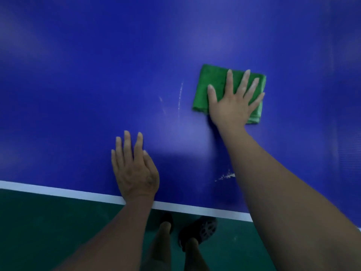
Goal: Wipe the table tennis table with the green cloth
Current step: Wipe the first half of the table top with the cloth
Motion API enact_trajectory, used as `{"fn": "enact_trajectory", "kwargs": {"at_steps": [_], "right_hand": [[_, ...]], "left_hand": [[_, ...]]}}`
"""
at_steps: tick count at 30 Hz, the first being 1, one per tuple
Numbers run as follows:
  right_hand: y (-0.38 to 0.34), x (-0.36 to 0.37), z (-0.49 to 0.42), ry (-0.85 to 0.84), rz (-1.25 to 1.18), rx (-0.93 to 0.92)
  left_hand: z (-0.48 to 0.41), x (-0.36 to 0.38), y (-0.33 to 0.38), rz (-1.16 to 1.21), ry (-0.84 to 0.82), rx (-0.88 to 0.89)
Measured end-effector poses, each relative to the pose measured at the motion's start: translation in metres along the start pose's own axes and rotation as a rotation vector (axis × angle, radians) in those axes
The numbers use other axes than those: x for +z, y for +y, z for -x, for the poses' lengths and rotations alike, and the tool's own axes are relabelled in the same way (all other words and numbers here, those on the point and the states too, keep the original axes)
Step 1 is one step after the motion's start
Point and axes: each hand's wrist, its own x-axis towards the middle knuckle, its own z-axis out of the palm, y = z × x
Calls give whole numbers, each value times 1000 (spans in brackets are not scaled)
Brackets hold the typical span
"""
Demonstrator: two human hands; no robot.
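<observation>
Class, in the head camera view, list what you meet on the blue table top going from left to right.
left hand lying flat near the table's edge → white streaks → green cloth, with the right hand spread flat on top of it.

Head-worn wide-angle camera looks steeply down, close over the blue worktop (82,85), its white near edge (58,191) and the green floor (43,231) below.

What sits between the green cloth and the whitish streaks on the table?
Nothing visible. Only bare table tennis table lies between the green cloth, under the right hand, and the streaks. The left hand rests nearer the edge, off that path.
</observation>
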Motion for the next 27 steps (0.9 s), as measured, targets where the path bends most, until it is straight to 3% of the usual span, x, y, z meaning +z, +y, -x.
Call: {"fn": "enact_trajectory", "kwargs": {"at_steps": [5, 10, 14, 17, 22, 27], "right_hand": [[-58, 17, -28, -3, -13, -47], [-85, 27, 4, -39, 31, -477], [-33, 24, 49, -26, 28, -811], [39, 10, 91, -87, 39, -948], [97, -5, 129, -181, 91, -951], [32, 12, 108, -87, 50, -723]], "left_hand": [[0, 9, -5, 66, 67, -20], [0, 13, -5, 94, 98, -21], [-1, 13, -3, 155, 96, -44], [-1, 12, -1, 149, 90, -37], [-2, 8, 0, 135, 83, -40], [-3, 11, -1, 128, 96, -32]]}}
